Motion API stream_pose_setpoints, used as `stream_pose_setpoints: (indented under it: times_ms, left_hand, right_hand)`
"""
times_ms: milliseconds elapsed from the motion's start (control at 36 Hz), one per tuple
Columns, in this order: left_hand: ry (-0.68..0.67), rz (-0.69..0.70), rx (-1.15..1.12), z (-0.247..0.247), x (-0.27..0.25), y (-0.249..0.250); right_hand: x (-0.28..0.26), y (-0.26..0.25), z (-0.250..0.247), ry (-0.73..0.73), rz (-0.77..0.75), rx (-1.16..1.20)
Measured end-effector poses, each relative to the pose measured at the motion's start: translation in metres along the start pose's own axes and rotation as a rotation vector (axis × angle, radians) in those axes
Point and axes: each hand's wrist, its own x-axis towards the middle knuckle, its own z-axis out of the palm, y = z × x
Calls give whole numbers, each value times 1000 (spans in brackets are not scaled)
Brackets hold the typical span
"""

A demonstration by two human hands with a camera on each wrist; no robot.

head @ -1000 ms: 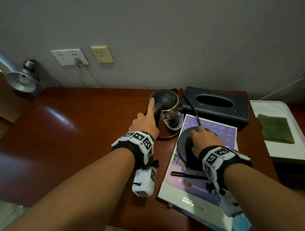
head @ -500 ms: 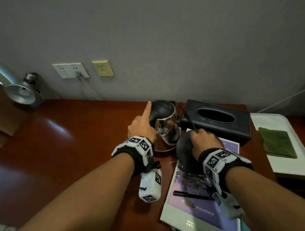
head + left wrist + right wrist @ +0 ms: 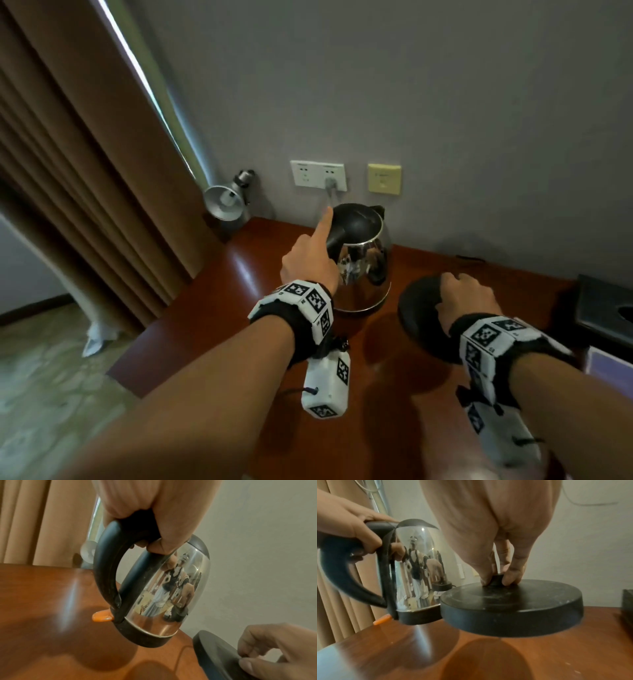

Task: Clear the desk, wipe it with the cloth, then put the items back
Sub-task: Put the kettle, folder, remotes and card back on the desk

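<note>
Holding, head view: left hand (image 3: 308, 265) grips steel black-handled kettle (image 3: 366, 260) over back edge of brown wooden desk (image 3: 222, 291).
Left wrist: fingers (image 3: 161, 546) wrap handle (image 3: 104, 574); kettle tilted, better levelled; thin cord (image 3: 178, 655) below.
Right wrist: right hand (image 3: 488, 520) pinches hub (image 3: 496, 579) of round black base (image 3: 510, 601), off desk.

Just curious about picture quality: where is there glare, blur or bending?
Head view: the wide lens bends the curtain, and a glare streak crosses the desk. Left wrist view: the kettle mirrors the room. Right wrist view: the handle is blurred; the base throws a round shadow.
</note>
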Motion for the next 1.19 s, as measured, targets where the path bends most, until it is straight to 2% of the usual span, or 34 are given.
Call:
stream_pose_setpoints:
  times_ms: [194,417,639,833,1194]
  left_hand:
    - [-19,-47,17,-30,39,-98]
    - [-56,-86,13,-33,95,-161]
    - [-31,-93,-25,-36,157,-199]
    - [-34,-106,-26,-38,202,-233]
    - [-99,-81,-33,-33,270,-308]
  right_hand:
    - [27,-103,14,41,18,73]
    - [74,-187,33,23,-60,104]
    - [142,-238,46,42,-55,131]
    - [182,-280,68,-28,-52,115]
    - [249,-360,107,-95,74,134]
